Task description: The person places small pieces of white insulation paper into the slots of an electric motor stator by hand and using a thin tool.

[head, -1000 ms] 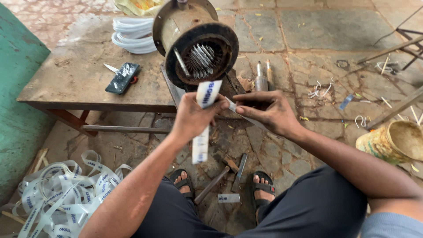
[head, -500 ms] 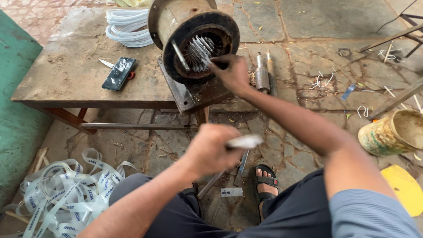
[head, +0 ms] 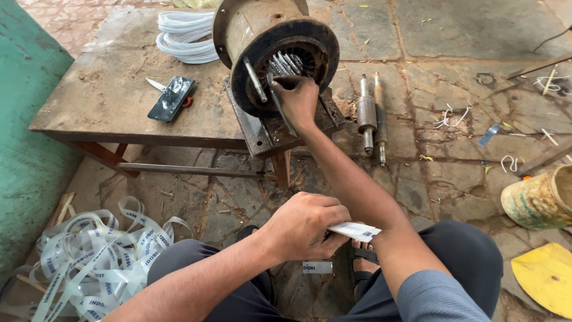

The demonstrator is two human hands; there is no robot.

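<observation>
R hand [head: 298, 100] is reaching far, to the open front of the stator [head: 275, 55], which is sitting on the near-right corner of the worktop [head: 101, 101]. Its grip is closing on a thin strip [head: 280, 106] that is slanting across the stator's mouth; fingertips are touching the slotted bore, thumb side hidden, so can't tell how tight.

L hand [head: 302, 226] is hanging near, over the lap, w/ grip clamped on a flat white strip piece [head: 356, 230] that is sticking out to the right, just beside the R forearm.

On the worktop, left of the stator: a dark phone [head: 171, 98] lying flat, w/ a small blade [head: 155, 84] touching its far-left edge. A coil of white tubing [head: 186, 37] is lying far behind, near the stator's left side.

On the floor: a rotor shaft [head: 367, 113] and a thinner rod [head: 379, 116] are lying side by side, right of the worktop. A heap of white printed tape [head: 101, 262] is spreading near-left. A worn can [head: 539, 200] is tipping on its side at the right edge, w/ a yellow lid [head: 545, 277] nearer. A sandalled foot [head: 363, 262] is showing betw. the knees.
</observation>
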